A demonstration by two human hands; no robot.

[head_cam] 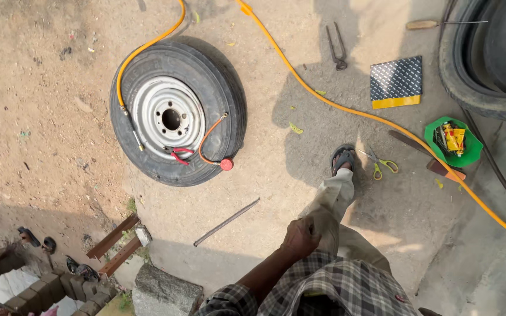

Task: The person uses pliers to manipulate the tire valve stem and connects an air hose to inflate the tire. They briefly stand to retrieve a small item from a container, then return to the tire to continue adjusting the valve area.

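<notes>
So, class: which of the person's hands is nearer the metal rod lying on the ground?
Left. The left hand rests on the trouser leg, down-right of the metal rod; the right hand is out of view.

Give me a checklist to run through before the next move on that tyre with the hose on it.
1. Tyre lying flat on the ground: ok.
2. Yellow hose reaching the rim: ok; valve connection seated: cannot tell.
3. Hand free, resting on the thigh: ok; the other hand: cannot tell, out of view.
4. Metal bar within reach on the ground: ok.
5. Footing clear: not ok, scissors and hose lie beside the sandalled foot.
</notes>
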